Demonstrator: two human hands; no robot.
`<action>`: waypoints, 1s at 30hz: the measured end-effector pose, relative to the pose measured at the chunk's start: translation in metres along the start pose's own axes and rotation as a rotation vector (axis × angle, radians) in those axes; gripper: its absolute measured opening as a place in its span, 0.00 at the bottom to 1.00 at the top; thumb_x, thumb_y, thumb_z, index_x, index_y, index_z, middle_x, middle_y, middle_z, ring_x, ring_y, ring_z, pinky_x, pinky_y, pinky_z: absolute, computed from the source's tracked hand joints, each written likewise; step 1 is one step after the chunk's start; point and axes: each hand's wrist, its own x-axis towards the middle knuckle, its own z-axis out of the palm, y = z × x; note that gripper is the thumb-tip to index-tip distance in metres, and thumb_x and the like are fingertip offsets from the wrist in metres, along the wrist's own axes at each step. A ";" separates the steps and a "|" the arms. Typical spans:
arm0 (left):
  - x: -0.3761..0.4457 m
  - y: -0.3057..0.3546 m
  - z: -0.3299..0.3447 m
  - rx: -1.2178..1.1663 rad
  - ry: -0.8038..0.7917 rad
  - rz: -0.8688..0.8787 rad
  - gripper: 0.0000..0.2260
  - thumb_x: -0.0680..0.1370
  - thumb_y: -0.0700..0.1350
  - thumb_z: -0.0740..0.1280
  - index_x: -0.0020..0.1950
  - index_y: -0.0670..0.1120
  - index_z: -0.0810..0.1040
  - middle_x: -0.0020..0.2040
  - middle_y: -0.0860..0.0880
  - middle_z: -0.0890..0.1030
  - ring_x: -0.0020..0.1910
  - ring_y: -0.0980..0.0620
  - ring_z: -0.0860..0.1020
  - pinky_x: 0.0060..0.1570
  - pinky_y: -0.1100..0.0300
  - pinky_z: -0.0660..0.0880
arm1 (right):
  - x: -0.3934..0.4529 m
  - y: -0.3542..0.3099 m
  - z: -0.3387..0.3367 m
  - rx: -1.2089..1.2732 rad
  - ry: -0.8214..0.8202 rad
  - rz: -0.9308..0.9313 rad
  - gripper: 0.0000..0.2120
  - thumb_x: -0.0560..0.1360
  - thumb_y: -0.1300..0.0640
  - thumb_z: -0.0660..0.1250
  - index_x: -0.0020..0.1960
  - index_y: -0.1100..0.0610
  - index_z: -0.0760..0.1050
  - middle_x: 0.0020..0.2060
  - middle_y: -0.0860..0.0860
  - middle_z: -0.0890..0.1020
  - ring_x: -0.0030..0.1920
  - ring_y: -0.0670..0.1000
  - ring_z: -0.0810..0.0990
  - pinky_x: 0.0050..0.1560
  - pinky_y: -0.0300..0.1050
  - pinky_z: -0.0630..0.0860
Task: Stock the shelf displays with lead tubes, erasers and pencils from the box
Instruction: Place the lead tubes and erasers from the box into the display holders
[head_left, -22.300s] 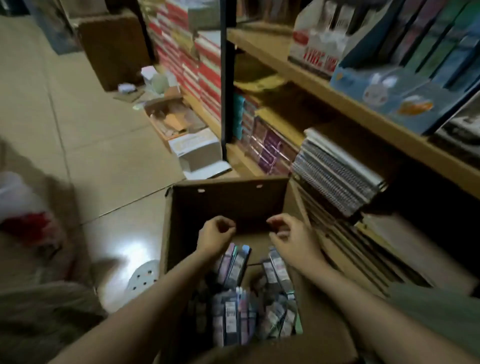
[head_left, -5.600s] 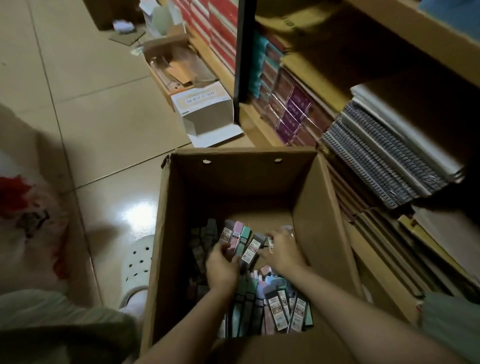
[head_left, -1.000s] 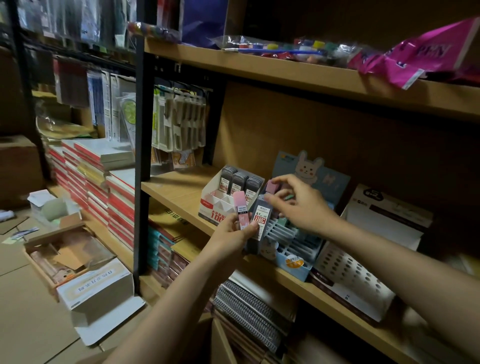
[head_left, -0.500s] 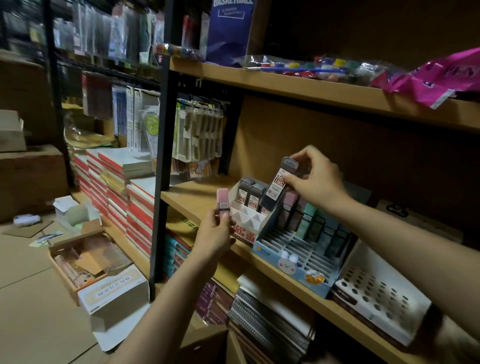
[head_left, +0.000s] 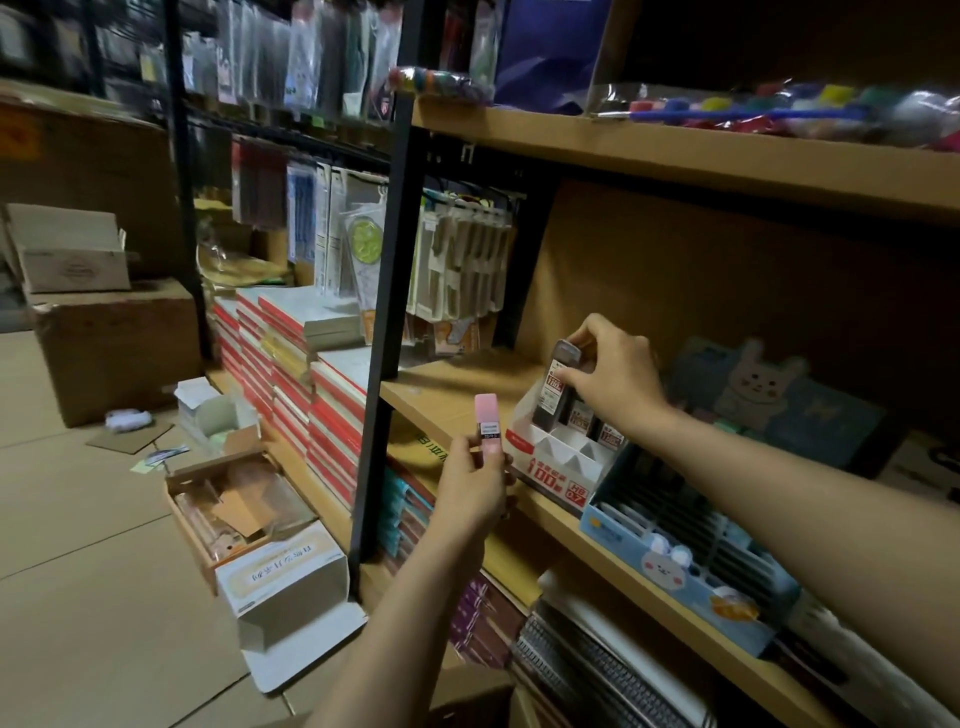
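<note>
Right hand (head_left: 613, 374) up at the white display carton (head_left: 558, 457) near the front edge of the wooden shelf (head_left: 447, 395), fingers and thumb pinching the capped top of a dark lead tube (head_left: 560, 387). Tube tilted, lower end already down in a rear compartment of the carton, apparently being steered in beside the other dark tubes (head_left: 595, 426) standing there; held by the top probably so the fingers stay out of the narrow slot.

Left hand (head_left: 475, 480) lower, just in front of the shelf edge, gripping a pink lead tube (head_left: 487, 423) upright by its lower half, label facing out. Likely kept ready as the next piece, and judging by colour perhaps meant for the blue rabbit display (head_left: 691, 587) just right of the carton, whose front slots look mostly unfilled.

Around: stacked red-edged notebooks (head_left: 301, 374) on the lower shelving to the left, hanging blister packs (head_left: 457, 254) behind the black upright post (head_left: 387, 291), an open white box (head_left: 283, 577) and a shallow carton of bits (head_left: 228, 504) on the floor, spiral pads (head_left: 597, 665) on the shelf beneath. Source box not clearly in view.

In the way: the dividers and neighbouring tubes leave little room, so a skewed entry could jam or tip a neighbour. Dim light.
</note>
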 end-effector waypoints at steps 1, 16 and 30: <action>0.000 0.000 0.000 0.002 -0.004 0.000 0.09 0.84 0.45 0.57 0.63 0.46 0.70 0.49 0.47 0.79 0.42 0.52 0.78 0.41 0.59 0.75 | 0.000 0.002 0.003 -0.059 -0.002 -0.001 0.12 0.70 0.54 0.76 0.47 0.51 0.74 0.42 0.46 0.82 0.44 0.47 0.80 0.43 0.42 0.71; -0.009 -0.005 0.018 0.009 -0.142 -0.002 0.08 0.82 0.44 0.60 0.60 0.48 0.74 0.51 0.46 0.82 0.45 0.51 0.82 0.46 0.53 0.80 | -0.016 0.007 -0.014 -0.049 0.069 -0.093 0.07 0.75 0.55 0.70 0.53 0.52 0.78 0.51 0.49 0.76 0.51 0.49 0.76 0.57 0.49 0.73; -0.046 -0.020 0.078 0.567 -0.356 0.529 0.15 0.80 0.49 0.65 0.65 0.49 0.73 0.60 0.53 0.76 0.58 0.58 0.75 0.58 0.58 0.76 | -0.095 0.050 -0.142 0.243 -0.014 0.170 0.14 0.69 0.63 0.77 0.49 0.52 0.76 0.42 0.50 0.82 0.45 0.51 0.83 0.46 0.46 0.82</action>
